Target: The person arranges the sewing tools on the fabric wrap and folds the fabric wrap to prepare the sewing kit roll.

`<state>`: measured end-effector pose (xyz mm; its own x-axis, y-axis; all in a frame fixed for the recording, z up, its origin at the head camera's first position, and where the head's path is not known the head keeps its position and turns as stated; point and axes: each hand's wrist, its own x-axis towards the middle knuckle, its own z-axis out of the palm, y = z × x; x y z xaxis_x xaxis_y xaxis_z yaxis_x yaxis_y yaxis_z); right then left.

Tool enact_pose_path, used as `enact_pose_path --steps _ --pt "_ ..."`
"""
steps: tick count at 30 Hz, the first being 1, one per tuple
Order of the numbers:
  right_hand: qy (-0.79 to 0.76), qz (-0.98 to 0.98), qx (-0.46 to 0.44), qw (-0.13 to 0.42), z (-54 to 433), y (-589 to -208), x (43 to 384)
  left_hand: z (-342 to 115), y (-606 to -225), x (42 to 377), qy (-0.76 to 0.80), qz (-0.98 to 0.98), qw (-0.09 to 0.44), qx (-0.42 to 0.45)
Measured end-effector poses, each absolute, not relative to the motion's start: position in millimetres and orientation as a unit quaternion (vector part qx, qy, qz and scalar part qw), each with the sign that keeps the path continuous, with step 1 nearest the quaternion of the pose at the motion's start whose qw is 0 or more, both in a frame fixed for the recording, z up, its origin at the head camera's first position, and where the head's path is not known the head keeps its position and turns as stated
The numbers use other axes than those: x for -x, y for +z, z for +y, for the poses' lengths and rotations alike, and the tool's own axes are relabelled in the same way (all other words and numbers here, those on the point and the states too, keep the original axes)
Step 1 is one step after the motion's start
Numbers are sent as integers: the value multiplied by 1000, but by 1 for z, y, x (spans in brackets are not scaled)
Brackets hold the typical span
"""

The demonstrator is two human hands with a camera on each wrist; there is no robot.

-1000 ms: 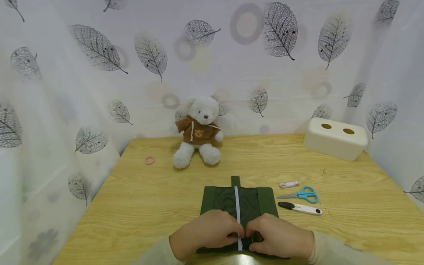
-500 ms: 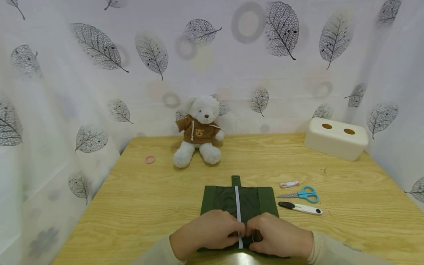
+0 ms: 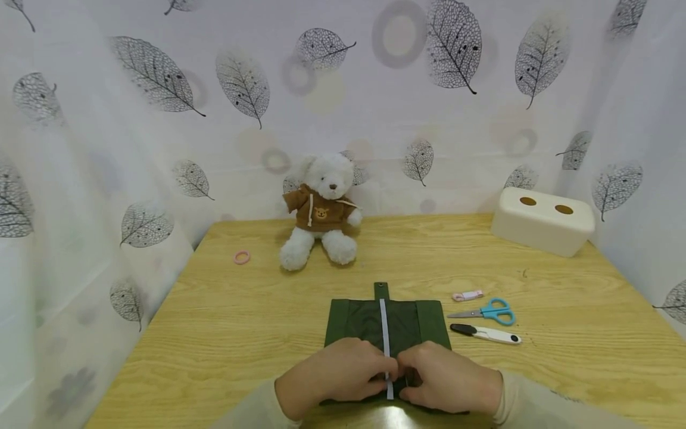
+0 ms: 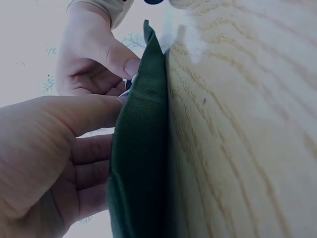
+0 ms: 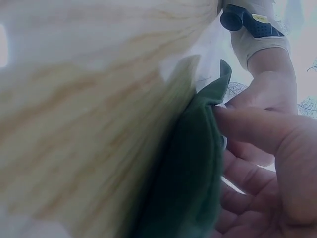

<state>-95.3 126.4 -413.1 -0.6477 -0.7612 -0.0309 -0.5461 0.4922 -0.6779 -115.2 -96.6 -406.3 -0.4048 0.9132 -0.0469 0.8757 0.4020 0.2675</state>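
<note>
Fabric (image 3: 405,329), dark green with a white strip (image 3: 384,328), lies on the table (image 3: 241,328); I see left hand (image 3: 343,369) and right hand (image 3: 450,379) close together over its near part, fingers bent, but cannot tell what they pinch.

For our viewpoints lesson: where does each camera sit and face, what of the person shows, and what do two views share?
Head: on the head, facing forward and down over the table to the plush bear; left hand, right hand, sleeves show.
Left wrist: on that wrist, looking low at the green cloth; left hand near, right hand and sleeve beyond.
Right wrist: on that wrist, looking low at the cloth; right hand near, left hand and sleeve beyond.
Shared: both wrist views show both hands, cloth, table.
</note>
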Motion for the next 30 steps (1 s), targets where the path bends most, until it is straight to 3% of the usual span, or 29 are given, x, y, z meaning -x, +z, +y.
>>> enact_pose_path --steps 14,30 --pt "-329 862 331 197 119 -413 93 -95 -404 117 120 854 155 -482" --pt "-378 835 318 242 121 -413 93 -99 -403 119 164 838 206 -477"
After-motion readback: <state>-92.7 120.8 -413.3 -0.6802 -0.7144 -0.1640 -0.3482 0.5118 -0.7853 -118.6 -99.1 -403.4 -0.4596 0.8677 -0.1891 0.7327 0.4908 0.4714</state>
